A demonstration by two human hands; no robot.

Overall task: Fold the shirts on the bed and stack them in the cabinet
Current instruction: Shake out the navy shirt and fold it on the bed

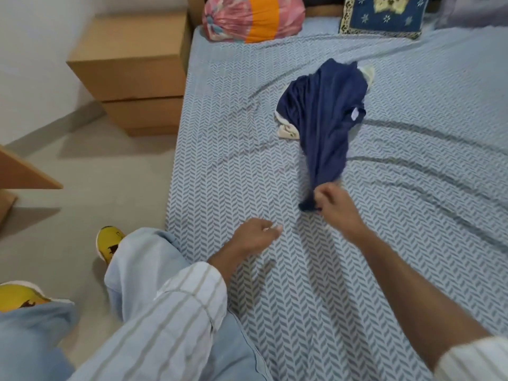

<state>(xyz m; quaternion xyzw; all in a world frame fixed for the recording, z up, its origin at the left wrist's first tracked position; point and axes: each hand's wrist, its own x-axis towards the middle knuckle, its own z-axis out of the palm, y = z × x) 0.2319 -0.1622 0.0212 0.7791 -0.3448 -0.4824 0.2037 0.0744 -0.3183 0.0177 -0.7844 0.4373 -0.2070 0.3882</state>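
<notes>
A bed (275,298) holds a navy shirt (324,114) — right hand (334,204) pinches its end. Left hand (255,235) hovers, fingers loosely curled

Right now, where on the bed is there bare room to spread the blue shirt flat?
The bed shows bare sheet right of the navy shirt and on the near strip between the left hand and right hand, which grips the shirt. It is crowded at the head: the pink-orange bundle and blue cushion.
</notes>
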